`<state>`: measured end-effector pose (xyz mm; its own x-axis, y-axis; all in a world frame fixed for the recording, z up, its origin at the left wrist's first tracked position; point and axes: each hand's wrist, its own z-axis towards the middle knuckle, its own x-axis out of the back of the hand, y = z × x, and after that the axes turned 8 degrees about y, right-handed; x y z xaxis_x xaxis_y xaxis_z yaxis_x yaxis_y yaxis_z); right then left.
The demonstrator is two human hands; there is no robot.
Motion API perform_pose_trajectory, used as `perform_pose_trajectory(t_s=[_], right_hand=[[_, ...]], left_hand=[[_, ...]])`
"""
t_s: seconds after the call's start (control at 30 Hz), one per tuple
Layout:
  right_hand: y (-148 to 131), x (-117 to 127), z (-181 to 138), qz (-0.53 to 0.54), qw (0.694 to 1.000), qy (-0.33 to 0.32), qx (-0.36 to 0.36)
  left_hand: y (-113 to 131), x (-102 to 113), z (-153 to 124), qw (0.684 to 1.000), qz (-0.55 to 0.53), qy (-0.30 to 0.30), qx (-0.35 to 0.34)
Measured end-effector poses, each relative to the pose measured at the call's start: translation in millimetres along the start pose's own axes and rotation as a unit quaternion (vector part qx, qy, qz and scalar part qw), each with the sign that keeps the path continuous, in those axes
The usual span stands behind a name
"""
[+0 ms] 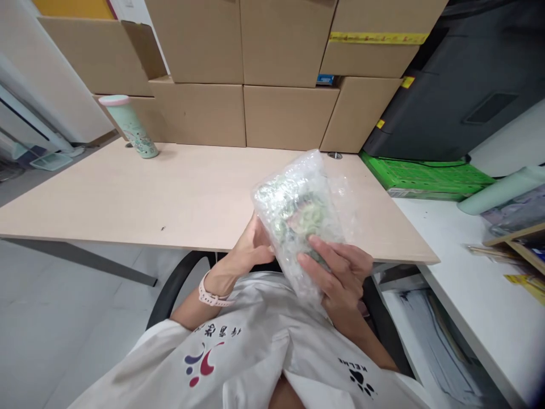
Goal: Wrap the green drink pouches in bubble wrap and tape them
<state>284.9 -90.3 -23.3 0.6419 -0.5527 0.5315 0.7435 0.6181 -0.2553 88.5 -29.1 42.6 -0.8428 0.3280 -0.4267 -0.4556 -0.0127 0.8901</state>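
Mint-green and pink-lidded, a tall cylindrical tumbler (135, 130) is stood well left of the fingers (325, 250), on a pale wood-toned surface (106, 196). By that surface's near edge, a flat, roughly rectangular bubble-wrap package (296, 207) is held up in both hands; it is judged unopened, since no cut is seen, and the unwrapping is all left undone. Its left edge is clamped by the left hand (251, 244), whose fingers are mostly hidden behind. Between the two hands' fingers, pale green and pinkish contents (313, 217) are blurred by clear, glossy bubbles. Its lower right is clamped by the right hand (347, 267), two fingertips being pressed, slightly apart, on the front.
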Motion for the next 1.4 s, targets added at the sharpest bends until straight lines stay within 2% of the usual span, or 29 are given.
perform_pose_trajectory(t_s=[0.03,0.1,0.2,0.27,0.3,0.37,0.43,0.47,0.53,0.6,0.67,0.73,0.83,0.97,1.07,1.23,1.4], right_hand=[[-0.5,-3.9,10.8,-0.036,0.997,0.059,0.028],[1.4,-14.9,31.0,-0.076,0.992,0.085,0.06],[10.0,-34.1,45.8,-0.08,0.996,-0.014,0.046],[15.9,-45.2,44.4,-0.058,0.992,-0.103,0.033],[17.9,-49.8,41.9,-0.045,0.989,-0.138,0.029],[19.9,-57.0,36.7,-0.023,0.982,-0.186,0.021],[20.4,-61.2,33.8,-0.008,0.979,-0.202,0.013],[21.1,-62.0,33.5,0.003,0.98,-0.201,0.007],[24.1,-60.7,34.5,0.044,0.981,-0.187,-0.005],[29.6,-55.8,36.2,0.112,0.981,-0.159,-0.027],[35.4,-49.7,37.2,0.167,0.978,-0.104,-0.073],[39.3,-45.6,36.7,0.168,0.978,-0.054,-0.109],[40.3,-47.0,33.4,0.109,0.988,-0.059,-0.087],[39.4,-52.8,29.0,0.081,0.99,-0.081,-0.079],[42.8,-50.5,27.3,0.127,0.983,-0.072,-0.108],[51.8,-42.2,23.5,0.221,0.953,-0.022,-0.204],[53.0,-43.9,19.9,0.239,0.939,-0.008,-0.247]], left_hand=[[-4.8,-0.5,4.3,1.0,0.006,0.026,0.009],[-16.3,3.4,17.0,0.995,0.01,0.097,0.038],[-35.4,20.1,39.4,0.988,0.053,0.121,0.076],[-45.0,32.6,49.8,0.968,0.18,0.17,0.03],[-47.9,37.4,52.4,0.947,0.262,0.187,-0.002],[-50.1,42.3,51.9,0.878,0.42,0.21,-0.091],[-49.1,41.6,45.7,0.814,0.523,0.179,-0.176],[-48.5,40.1,41.4,0.796,0.555,0.139,-0.199],[-49.8,37.3,32.6,0.777,0.598,0.033,-0.196],[-55.1,36.2,25.9,0.754,0.634,-0.035,-0.167],[-62.7,36.9,22.5,0.721,0.672,-0.035,-0.165],[-69.5,37.8,22.1,0.692,0.699,-0.022,-0.179],[-74.0,37.4,24.0,0.667,0.718,-0.018,-0.195],[-72.3,36.2,25.1,0.67,0.718,-0.026,-0.188],[-70.8,39.2,23.3,0.699,0.688,-0.023,-0.191],[-67.6,48.5,17.8,0.76,0.592,0.047,-0.264],[-64.5,51.0,14.3,0.772,0.569,0.048,-0.279]])
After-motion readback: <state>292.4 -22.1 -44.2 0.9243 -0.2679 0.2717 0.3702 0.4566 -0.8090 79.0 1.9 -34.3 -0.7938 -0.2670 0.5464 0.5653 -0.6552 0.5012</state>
